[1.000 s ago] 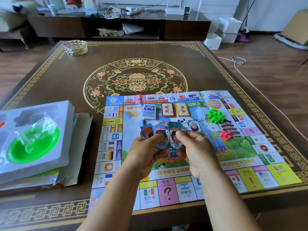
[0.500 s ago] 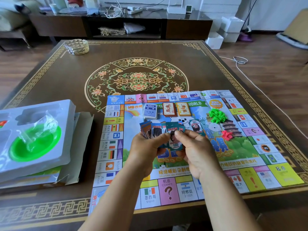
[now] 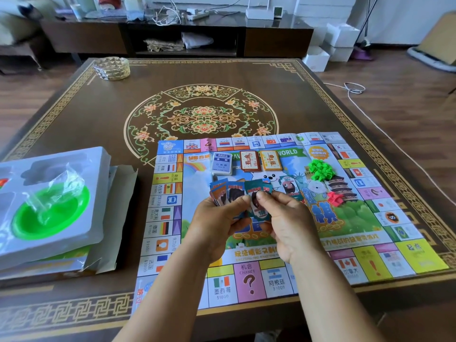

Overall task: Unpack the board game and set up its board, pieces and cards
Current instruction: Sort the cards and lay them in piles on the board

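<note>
The paper game board (image 3: 407, 255) lies flat at the table's near right. Over its middle my left hand (image 3: 219, 223) grips a fanned stack of small play-money notes (image 3: 229, 191). Beside it my right hand (image 3: 288, 223) pinches one teal note (image 3: 256, 193) at the fan's right end. Another note (image 3: 288, 185) lies on the board just beyond my right hand. Three card decks sit in a row further back: blue-grey (image 3: 222, 162), red (image 3: 249, 160) and yellow (image 3: 270, 160). A pile of green houses (image 3: 319, 169) and several red pieces (image 3: 334, 197) lie on the board's right part.
The white plastic box insert (image 3: 74, 218) with a green dish (image 3: 49, 215) and crumpled clear wrap sits on the box at the table's left. A woven gold bowl (image 3: 112, 67) stands at the far left corner. A low cabinet and white boxes lie beyond the table.
Both hands stayed over the board's middle. The fan of notes has spread a little, and my right fingers have shifted on the teal note at its right end.
</note>
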### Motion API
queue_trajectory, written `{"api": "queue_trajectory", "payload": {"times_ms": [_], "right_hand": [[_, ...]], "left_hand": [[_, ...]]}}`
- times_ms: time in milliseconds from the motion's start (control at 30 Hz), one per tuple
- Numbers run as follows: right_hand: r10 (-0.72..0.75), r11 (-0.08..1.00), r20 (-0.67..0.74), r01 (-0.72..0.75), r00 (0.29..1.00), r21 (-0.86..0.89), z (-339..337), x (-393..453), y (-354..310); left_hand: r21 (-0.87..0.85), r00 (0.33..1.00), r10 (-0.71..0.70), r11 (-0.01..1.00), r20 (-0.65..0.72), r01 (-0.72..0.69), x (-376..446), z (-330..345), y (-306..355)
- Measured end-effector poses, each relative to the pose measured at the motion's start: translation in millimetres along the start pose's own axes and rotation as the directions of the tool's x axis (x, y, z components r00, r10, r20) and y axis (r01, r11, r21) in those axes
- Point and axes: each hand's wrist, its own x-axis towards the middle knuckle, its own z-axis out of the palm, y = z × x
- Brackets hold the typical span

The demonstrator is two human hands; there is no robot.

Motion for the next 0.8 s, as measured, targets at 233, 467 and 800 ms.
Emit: {"api": "queue_trajectory", "payload": {"times_ms": [233, 467, 800], "right_hand": [[-0.078, 0.995, -0.013, 0.077, 0.997, -0.060, 3, -3, 0], [-0.057, 0.998, -0.108, 0.054, 0.992, -0.030, -1, 1, 2], [-0.038, 0.992, -0.094, 0.026, 0.995, -0.122, -19, 4, -5]], "left_hand": [[0.043, 0.997, 0.032, 0.999, -0.076, -0.029, 2, 0, -2], [0.078, 0.996, 0.038, 0.996, -0.083, -0.032, 2, 4, -5], [0.101, 0.983, 0.036, 0.995, -0.180, -0.018, 14, 23, -10]]}}
